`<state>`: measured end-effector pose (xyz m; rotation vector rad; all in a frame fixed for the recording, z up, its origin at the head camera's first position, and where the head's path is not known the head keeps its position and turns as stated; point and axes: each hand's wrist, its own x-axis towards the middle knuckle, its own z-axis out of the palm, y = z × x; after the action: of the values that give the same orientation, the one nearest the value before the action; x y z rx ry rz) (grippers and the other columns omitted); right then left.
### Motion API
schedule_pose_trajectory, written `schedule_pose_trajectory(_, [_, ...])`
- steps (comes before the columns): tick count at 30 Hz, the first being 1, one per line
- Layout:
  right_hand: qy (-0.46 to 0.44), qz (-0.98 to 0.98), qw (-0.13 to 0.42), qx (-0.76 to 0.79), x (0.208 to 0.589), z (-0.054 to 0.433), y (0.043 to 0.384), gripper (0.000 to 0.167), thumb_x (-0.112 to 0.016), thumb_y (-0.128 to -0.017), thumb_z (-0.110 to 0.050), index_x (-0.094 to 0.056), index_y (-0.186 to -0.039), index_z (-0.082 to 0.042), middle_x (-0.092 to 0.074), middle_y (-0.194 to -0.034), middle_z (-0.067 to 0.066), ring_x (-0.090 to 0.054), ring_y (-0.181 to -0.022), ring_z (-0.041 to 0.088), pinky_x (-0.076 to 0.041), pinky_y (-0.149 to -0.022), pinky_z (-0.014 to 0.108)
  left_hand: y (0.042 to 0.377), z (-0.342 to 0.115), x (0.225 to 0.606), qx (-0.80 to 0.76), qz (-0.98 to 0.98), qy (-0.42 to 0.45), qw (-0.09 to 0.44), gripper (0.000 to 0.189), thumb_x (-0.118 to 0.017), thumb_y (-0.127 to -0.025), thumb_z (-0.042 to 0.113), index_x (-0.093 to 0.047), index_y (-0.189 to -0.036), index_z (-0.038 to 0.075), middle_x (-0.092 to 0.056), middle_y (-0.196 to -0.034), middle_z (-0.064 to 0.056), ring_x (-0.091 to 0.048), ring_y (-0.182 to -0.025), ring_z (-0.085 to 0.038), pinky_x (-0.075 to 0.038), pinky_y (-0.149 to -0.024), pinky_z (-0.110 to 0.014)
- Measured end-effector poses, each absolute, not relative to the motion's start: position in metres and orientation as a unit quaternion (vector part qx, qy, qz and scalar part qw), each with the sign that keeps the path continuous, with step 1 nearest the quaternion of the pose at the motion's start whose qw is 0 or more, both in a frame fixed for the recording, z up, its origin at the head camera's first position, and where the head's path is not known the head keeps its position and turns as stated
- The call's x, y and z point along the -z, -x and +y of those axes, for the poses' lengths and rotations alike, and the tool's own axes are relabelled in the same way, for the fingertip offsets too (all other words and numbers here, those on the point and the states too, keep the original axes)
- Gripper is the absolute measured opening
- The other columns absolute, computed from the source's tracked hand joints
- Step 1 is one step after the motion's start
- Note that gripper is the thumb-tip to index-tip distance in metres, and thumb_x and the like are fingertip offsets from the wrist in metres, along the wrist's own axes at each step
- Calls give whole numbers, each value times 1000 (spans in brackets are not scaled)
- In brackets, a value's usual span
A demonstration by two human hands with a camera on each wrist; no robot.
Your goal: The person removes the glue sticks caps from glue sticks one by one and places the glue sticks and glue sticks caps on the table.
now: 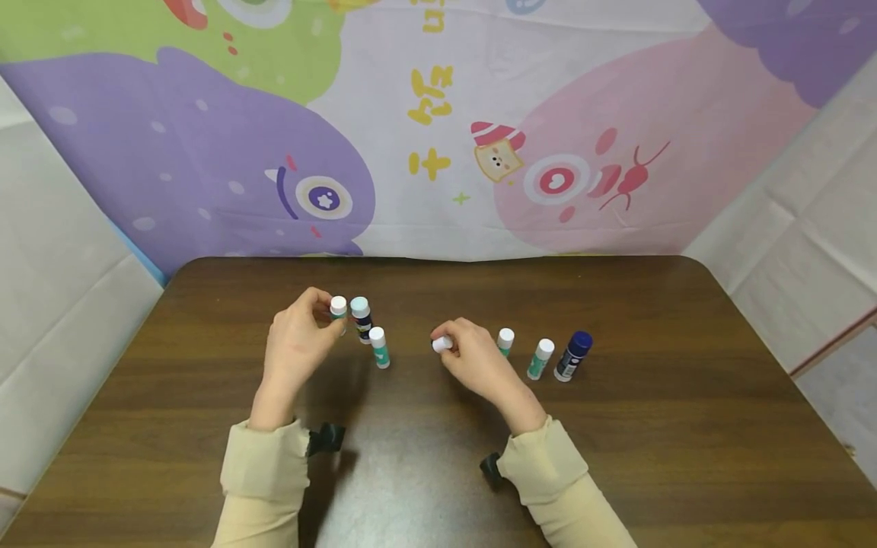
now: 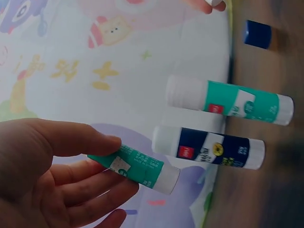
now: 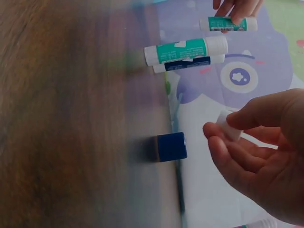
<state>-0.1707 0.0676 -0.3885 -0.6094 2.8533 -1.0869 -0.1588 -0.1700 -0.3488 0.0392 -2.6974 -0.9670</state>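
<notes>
My left hand (image 1: 298, 342) pinches a green glue stick (image 2: 137, 166) with a white cap between thumb and fingers; whether its base touches the table, I cannot tell. Just right of it stand a navy glue stick (image 2: 218, 148) with a pale cap and another green glue stick (image 2: 242, 102) with a white cap, both upright. My right hand (image 1: 477, 361) holds a small white cap (image 3: 229, 126) between thumb and fingertips. Near that hand a dark blue cap (image 3: 172, 147) rests on the table, seen in both wrist views and mostly hidden in the head view.
To the right of my right hand stand two more green glue sticks, one partly hidden (image 1: 505, 339) and one in full view (image 1: 540, 359), beside a navy glue stick (image 1: 572, 356) with a blue cap. A printed cloth (image 1: 425, 213) hangs behind the brown wooden table (image 1: 425, 472).
</notes>
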Motion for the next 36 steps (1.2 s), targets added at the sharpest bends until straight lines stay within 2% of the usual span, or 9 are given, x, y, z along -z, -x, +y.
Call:
schedule_pose_trajectory(3, [198, 921, 30, 334, 392, 67, 172, 25, -52, -84, -1, -62, -107, -5, -57, -101, 8, -53, -81, 16, -46, -74, 29, 161, -172, 354, 335, -931, -25, 139, 24, -63, -76, 16, -58, -97, 4, -67, -89, -13, -61, -81, -29, -43, -68, -41])
schedule_pose_trajectory(7, [196, 929, 35, 311, 394, 67, 172, 25, -54, -83, -2, -61, -107, -3, -55, -102, 10, -55, -87, 18, -47, -78, 31, 166, -173, 363, 338, -931, -49, 128, 27, -64, -77, 18, -59, -99, 4, -66, -91, -14, -60, -83, -30, -43, -69, -42])
schedule_pose_trajectory(15, [169, 944, 21, 282, 401, 65, 177, 19, -63, -81, -8, -57, -97, -2, -57, -90, 7, -54, -77, 18, -46, -69, 31, 172, -175, 377, 329, -936, -76, 98, 28, -63, -80, 22, -59, -102, 5, -66, -95, -13, -61, -85, -31, -44, -69, -44])
schedule_pose_trajectory(18, [159, 948, 23, 274, 404, 65, 178, 17, -65, -81, -11, -59, -94, -4, -57, -88, 6, -53, -77, 19, -45, -69, 32, 173, -176, 381, 326, -937, -81, 95, 28, -62, -79, 21, -60, -102, 5, -67, -96, -12, -61, -86, -31, -45, -69, -45])
schedule_pose_trajectory(28, [139, 954, -3, 264, 409, 63, 180, 20, -67, -79, -11, -54, -93, -4, -58, -84, 7, -55, -74, 21, -45, -68, 36, 176, -179, 387, 319, -944, -67, 58, 26, -63, -78, 12, -60, -101, 0, -66, -96, -17, -61, -88, -36, -46, -72, -47])
schedule_pose_trajectory(36, [138, 954, -11, 266, 415, 62, 181, 19, -66, -79, -9, -52, -90, -5, -57, -81, 7, -54, -70, 21, -45, -62, 34, 179, -182, 390, 313, -947, -69, 37, 29, -63, -79, 15, -58, -104, 1, -65, -99, -17, -60, -90, -36, -45, -71, -47])
